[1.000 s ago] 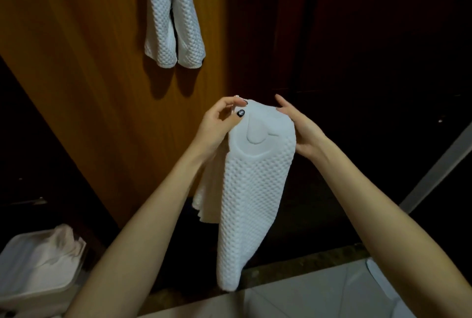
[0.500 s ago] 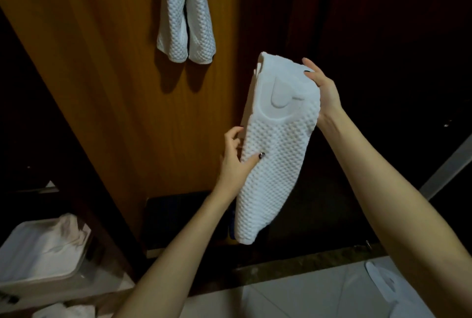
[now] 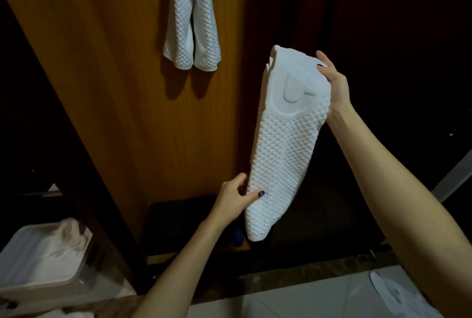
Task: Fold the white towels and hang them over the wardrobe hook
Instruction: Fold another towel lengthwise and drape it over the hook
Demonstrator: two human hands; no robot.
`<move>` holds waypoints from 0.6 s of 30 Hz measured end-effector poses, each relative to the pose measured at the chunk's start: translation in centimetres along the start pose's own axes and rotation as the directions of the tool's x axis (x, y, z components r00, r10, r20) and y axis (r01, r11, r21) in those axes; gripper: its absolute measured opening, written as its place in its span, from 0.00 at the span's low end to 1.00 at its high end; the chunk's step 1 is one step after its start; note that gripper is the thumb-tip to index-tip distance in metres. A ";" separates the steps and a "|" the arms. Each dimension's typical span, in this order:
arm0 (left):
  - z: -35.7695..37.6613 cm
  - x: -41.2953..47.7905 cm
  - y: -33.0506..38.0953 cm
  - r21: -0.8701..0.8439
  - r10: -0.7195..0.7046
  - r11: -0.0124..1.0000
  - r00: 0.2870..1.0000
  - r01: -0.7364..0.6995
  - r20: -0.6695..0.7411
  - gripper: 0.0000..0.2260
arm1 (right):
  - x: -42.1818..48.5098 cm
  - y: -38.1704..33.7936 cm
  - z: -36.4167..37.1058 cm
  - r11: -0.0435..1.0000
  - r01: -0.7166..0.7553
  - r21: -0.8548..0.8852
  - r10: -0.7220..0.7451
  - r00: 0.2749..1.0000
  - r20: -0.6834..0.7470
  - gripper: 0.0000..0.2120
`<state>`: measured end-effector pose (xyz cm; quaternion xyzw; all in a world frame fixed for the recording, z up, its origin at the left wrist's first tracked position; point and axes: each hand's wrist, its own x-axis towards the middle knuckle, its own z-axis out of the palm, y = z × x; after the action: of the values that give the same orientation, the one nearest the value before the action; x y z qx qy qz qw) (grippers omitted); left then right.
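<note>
A folded white waffle-textured towel [image 3: 286,144] hangs lengthwise in front of the wardrobe. My right hand [image 3: 332,82] grips its upper end, fingers curled over the top edge. My left hand [image 3: 235,199] pinches its left edge near the bottom, thumb on the front. Another white towel [image 3: 191,19] hangs doubled over at the top of the wooden wardrobe panel [image 3: 115,88]; the hook itself is out of view above the frame.
A white tray [image 3: 38,259] holding more white cloth sits at the lower left. Dark wardrobe interior fills the right. A dark box [image 3: 178,225] stands at the wardrobe bottom. Pale floor tiles [image 3: 306,299] and a white slipper [image 3: 393,292] lie below.
My left hand slid down from the towel's top to its lower edge. My right hand raised the top end, so the towel now hangs higher and stretched.
</note>
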<state>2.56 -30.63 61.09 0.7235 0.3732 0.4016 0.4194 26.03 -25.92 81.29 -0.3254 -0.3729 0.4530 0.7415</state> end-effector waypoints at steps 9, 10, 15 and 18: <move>-1.6 0.0 -2.7 0.024 -0.035 0.999 0.999 0.034 0.016 0.04 | 1.1 0.4 -1.6 0.993 -0.011 0.118 0.022 0.995 -0.097 0.20; -1.8 0.0 -2.8 0.022 -0.046 0.999 0.998 0.047 -0.048 0.04 | 1.0 0.6 -1.5 0.992 -0.014 0.128 0.028 0.994 -0.108 0.21; -5.4 1.4 -2.4 -0.120 -0.174 0.981 0.965 0.153 -0.194 0.04 | 0.7 1.5 -1.3 0.986 -0.021 0.168 0.046 0.988 -0.148 0.24; -8.2 1.7 -2.2 -0.247 -0.307 0.917 0.950 0.312 0.062 0.10 | 0.8 1.6 -0.8 0.990 0.003 0.138 0.023 0.983 -0.184 0.27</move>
<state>-4.54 -25.80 62.19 0.6003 0.4236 0.3666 0.5708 26.26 -24.72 79.72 -0.3161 -0.2687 0.4492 0.7913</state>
